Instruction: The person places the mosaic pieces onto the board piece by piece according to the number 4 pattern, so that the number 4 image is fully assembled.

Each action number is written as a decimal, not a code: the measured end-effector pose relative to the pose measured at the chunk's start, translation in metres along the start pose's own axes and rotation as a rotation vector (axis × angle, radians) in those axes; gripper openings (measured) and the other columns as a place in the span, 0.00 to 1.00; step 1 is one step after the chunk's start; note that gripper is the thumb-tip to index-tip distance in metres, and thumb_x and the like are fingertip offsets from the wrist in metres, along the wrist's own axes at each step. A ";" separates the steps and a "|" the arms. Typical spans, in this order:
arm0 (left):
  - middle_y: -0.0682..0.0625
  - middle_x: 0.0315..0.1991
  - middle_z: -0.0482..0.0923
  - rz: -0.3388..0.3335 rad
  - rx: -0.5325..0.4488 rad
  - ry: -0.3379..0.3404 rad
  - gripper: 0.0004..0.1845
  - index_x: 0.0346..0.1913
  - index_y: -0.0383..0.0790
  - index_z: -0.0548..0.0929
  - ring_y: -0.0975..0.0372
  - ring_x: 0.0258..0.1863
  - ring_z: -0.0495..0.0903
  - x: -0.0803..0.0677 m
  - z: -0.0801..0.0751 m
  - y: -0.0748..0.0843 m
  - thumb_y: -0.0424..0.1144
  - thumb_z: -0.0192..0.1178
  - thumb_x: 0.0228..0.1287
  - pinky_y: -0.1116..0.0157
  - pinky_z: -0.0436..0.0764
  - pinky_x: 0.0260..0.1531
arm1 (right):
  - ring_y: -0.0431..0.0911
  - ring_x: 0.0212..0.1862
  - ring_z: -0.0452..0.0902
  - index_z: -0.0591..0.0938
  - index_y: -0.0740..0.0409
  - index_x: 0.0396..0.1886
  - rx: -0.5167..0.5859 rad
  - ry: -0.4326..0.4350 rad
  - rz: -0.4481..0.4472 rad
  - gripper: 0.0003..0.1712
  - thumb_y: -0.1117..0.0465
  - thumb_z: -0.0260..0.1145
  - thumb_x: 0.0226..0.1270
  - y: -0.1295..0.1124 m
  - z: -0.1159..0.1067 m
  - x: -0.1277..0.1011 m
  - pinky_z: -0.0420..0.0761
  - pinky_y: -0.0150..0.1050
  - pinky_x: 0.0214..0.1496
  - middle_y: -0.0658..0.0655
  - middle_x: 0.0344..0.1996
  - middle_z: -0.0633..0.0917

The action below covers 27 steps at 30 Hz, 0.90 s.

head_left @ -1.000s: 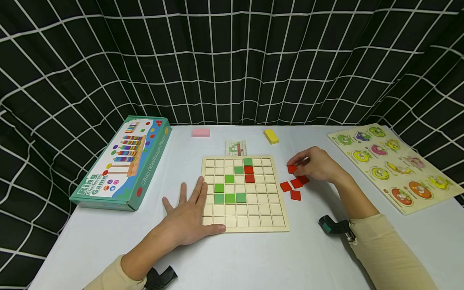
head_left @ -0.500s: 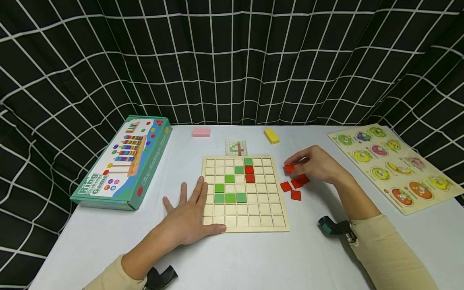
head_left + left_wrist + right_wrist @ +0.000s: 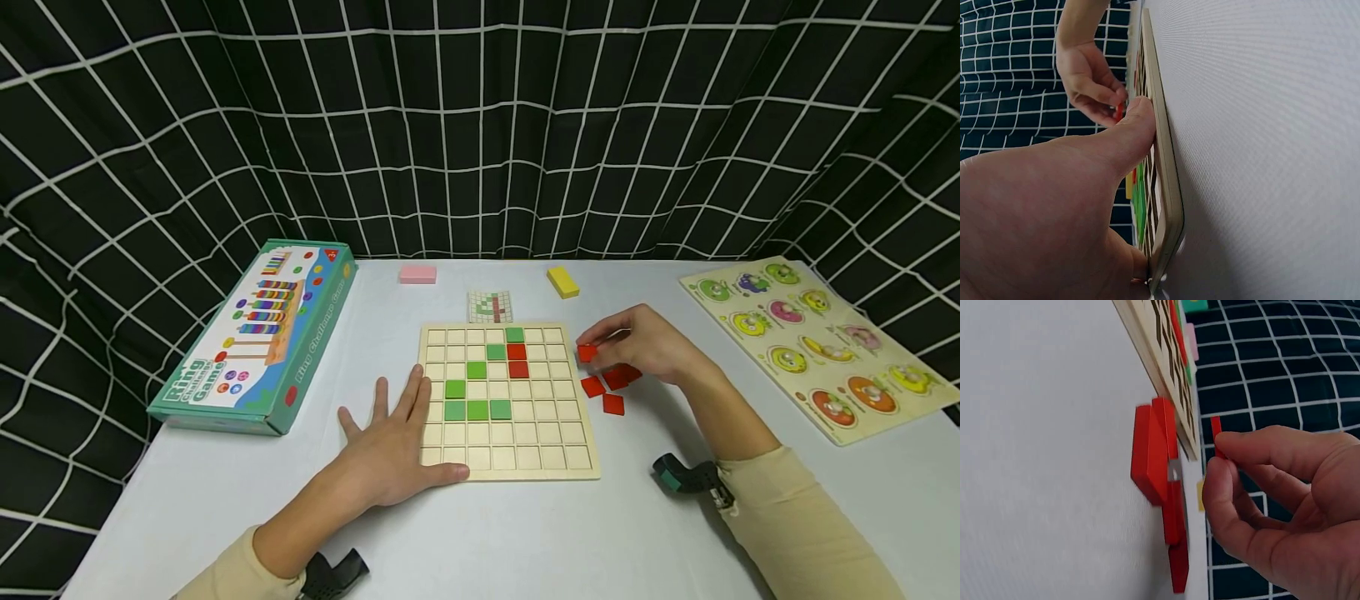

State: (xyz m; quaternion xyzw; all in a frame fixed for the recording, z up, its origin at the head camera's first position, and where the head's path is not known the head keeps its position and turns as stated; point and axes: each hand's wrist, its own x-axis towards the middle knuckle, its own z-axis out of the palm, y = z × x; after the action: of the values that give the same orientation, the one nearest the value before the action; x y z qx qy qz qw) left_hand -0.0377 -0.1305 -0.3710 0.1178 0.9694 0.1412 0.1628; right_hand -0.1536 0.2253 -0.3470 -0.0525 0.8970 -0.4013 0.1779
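Observation:
A wooden grid board (image 3: 555, 467) lies mid-table with several green tiles (image 3: 477, 409) and two red tiles (image 3: 516, 360) set in its squares. My left hand (image 3: 390, 446) lies flat with spread fingers, thumb on the board's near left corner (image 3: 1163, 187). My right hand (image 3: 637, 342) pinches a red tile (image 3: 587, 352) between thumb and fingertips just off the board's right edge; the right wrist view shows this red tile (image 3: 1216, 439) held above the table. Three loose red tiles (image 3: 607, 390) lie below that hand, also seen as a red cluster (image 3: 1160, 481).
A pattern card (image 3: 489, 306) lies behind the board. A pink block (image 3: 416, 274) and a yellow block (image 3: 562, 282) sit farther back. A green game box (image 3: 255, 337) is on the left, a fruit peg puzzle (image 3: 817, 346) on the right. Black grid cloth surrounds the table.
My right hand has lifted a red tile off the loose pile and carried it left toward the board's right edge. The left hand has stayed still.

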 end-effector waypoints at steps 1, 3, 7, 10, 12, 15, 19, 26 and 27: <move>0.46 0.87 0.35 0.001 -0.001 0.000 0.68 0.85 0.38 0.46 0.31 0.82 0.39 0.000 0.000 0.000 0.77 0.64 0.55 0.14 0.41 0.58 | 0.51 0.47 0.77 0.89 0.60 0.55 0.000 0.000 -0.003 0.22 0.63 0.79 0.60 -0.001 0.001 -0.001 0.81 0.39 0.44 0.62 0.48 0.87; 0.46 0.87 0.35 0.003 -0.008 0.000 0.68 0.85 0.38 0.46 0.31 0.82 0.39 0.000 0.000 0.000 0.77 0.65 0.55 0.14 0.41 0.58 | 0.51 0.45 0.77 0.90 0.59 0.54 0.004 -0.001 -0.001 0.22 0.62 0.80 0.58 -0.004 0.004 -0.002 0.82 0.39 0.43 0.60 0.45 0.87; 0.46 0.87 0.35 0.001 -0.016 -0.001 0.68 0.85 0.38 0.46 0.31 0.82 0.38 0.000 0.000 0.000 0.77 0.65 0.55 0.14 0.41 0.58 | 0.51 0.40 0.79 0.90 0.59 0.52 0.029 -0.013 -0.006 0.21 0.62 0.81 0.57 -0.010 0.009 -0.004 0.85 0.42 0.38 0.59 0.39 0.86; 0.46 0.87 0.34 0.001 -0.016 -0.002 0.68 0.85 0.38 0.46 0.31 0.82 0.38 0.000 0.000 -0.001 0.77 0.65 0.55 0.14 0.41 0.58 | 0.50 0.40 0.79 0.90 0.59 0.50 0.021 -0.016 -0.025 0.20 0.63 0.81 0.57 -0.014 0.014 -0.004 0.84 0.40 0.38 0.59 0.40 0.87; 0.46 0.87 0.34 0.002 -0.015 0.000 0.68 0.85 0.38 0.46 0.30 0.82 0.38 0.000 0.000 -0.001 0.77 0.65 0.55 0.14 0.41 0.58 | 0.50 0.41 0.78 0.91 0.59 0.50 0.002 -0.011 -0.050 0.19 0.63 0.81 0.57 -0.017 0.018 -0.004 0.81 0.37 0.40 0.58 0.40 0.88; 0.46 0.87 0.34 0.003 -0.012 0.000 0.68 0.85 0.38 0.46 0.30 0.81 0.38 0.000 -0.001 -0.001 0.77 0.65 0.55 0.13 0.40 0.58 | 0.49 0.40 0.78 0.91 0.59 0.48 0.000 -0.005 -0.064 0.18 0.64 0.81 0.56 -0.020 0.022 -0.003 0.79 0.34 0.40 0.58 0.39 0.88; 0.45 0.87 0.35 0.003 -0.009 0.003 0.68 0.85 0.37 0.46 0.30 0.81 0.38 0.001 -0.001 -0.001 0.77 0.65 0.55 0.13 0.41 0.58 | 0.48 0.39 0.79 0.91 0.60 0.47 0.012 -0.009 -0.069 0.18 0.64 0.82 0.56 -0.025 0.026 -0.004 0.79 0.33 0.38 0.57 0.37 0.89; 0.45 0.87 0.35 0.003 -0.005 0.006 0.68 0.85 0.38 0.46 0.30 0.81 0.39 0.001 0.001 -0.001 0.77 0.65 0.55 0.13 0.42 0.58 | 0.47 0.38 0.79 0.92 0.59 0.47 -0.002 -0.036 -0.072 0.17 0.65 0.80 0.56 -0.035 0.036 -0.004 0.79 0.34 0.38 0.56 0.37 0.90; 0.45 0.87 0.35 0.003 -0.005 0.005 0.68 0.85 0.38 0.46 0.30 0.81 0.39 0.001 0.001 -0.001 0.77 0.65 0.55 0.13 0.42 0.58 | 0.47 0.38 0.80 0.92 0.59 0.47 0.001 -0.041 -0.075 0.17 0.65 0.80 0.56 -0.036 0.038 -0.004 0.80 0.34 0.39 0.56 0.37 0.90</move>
State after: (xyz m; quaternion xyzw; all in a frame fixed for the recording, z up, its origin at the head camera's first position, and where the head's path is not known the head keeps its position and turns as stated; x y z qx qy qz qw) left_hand -0.0383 -0.1307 -0.3721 0.1187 0.9692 0.1440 0.1605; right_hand -0.1385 0.1753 -0.3422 -0.0943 0.8904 -0.4070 0.1809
